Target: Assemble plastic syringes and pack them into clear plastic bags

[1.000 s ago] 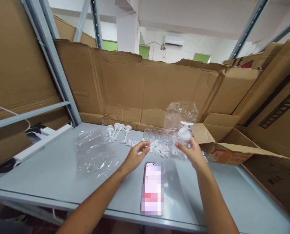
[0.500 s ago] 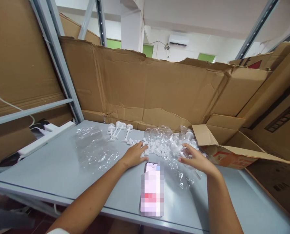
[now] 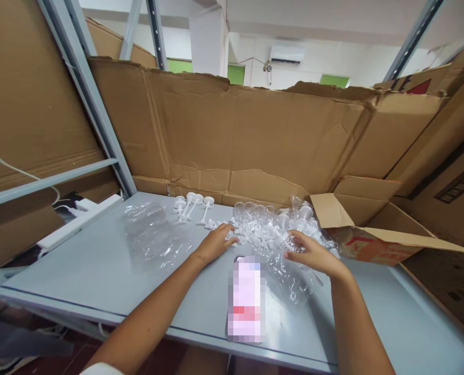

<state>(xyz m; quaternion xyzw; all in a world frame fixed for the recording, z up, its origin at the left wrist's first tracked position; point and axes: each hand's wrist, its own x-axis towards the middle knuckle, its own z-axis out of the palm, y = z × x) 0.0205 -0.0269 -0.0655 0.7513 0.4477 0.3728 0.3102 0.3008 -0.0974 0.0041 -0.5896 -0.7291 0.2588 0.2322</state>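
Note:
My left hand [image 3: 216, 242] is at the near left edge of a heap of small white plastic pieces [image 3: 260, 233], with thumb and fingers apart. My right hand [image 3: 313, 253] hovers over a clear plastic bag [image 3: 290, 278] at the right of the heap. Its thumb and fingers are spread; whether the fingertips touch the bag cannot be made out. Several white spindle-shaped stands [image 3: 206, 210] with round ends are grouped behind my left hand. Clear round plastic cups [image 3: 251, 210] lie in a row behind the heap. A phone [image 3: 245, 299], its screen blurred, lies between my forearms.
Another clear plastic bag [image 3: 153, 234] lies flat on the grey tabletop [image 3: 99, 271] at left. An open cardboard box [image 3: 384, 245] stands at right. A power strip [image 3: 81, 221] runs along the left edge. A tall cardboard sheet [image 3: 255, 135] walls off the back.
The view has shifted slightly. A white piece near my right fingertips now sits farther back, behind the heap. Both hands stay nearly in place.

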